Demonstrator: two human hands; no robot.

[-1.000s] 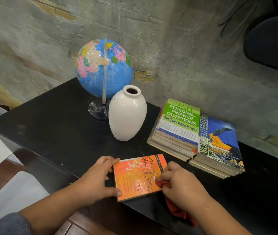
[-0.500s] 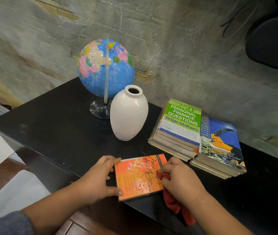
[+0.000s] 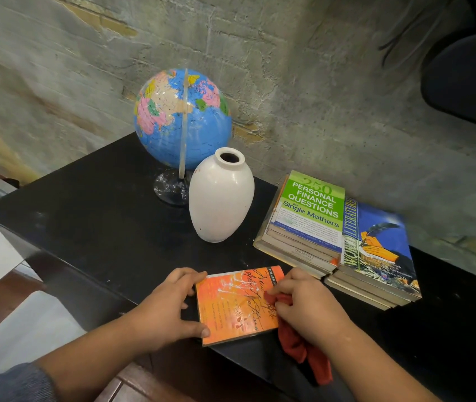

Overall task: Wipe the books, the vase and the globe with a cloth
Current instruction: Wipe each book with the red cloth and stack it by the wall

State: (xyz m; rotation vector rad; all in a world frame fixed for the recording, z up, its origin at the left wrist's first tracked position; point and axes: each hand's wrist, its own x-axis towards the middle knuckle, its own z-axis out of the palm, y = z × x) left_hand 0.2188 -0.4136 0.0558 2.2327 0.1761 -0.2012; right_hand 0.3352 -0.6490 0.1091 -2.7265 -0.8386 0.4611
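Lying flat near the front edge of the black tabletop (image 3: pixel 86 216), a small orange paperback book (image 3: pixel 236 303) is steadied by the left hand (image 3: pixel 164 311), which clasps its left side between thumb and curled fingers. The right hand (image 3: pixel 309 311) clutches a bunched red cloth (image 3: pixel 303 352) against the cover's right side. Behind stand an egg-shaped white ceramic vase (image 3: pixel 220 195) and a blue plastic globe (image 3: pixel 173 117); two stacks of books (image 3: pixel 312 216) sit to the right.

I see a black table (image 3: pixel 91 221) whose far edge meets a rough grey wall (image 3: pixel 332 91); a dark chair (image 3: pixel 468 82) sits beyond its far right corner
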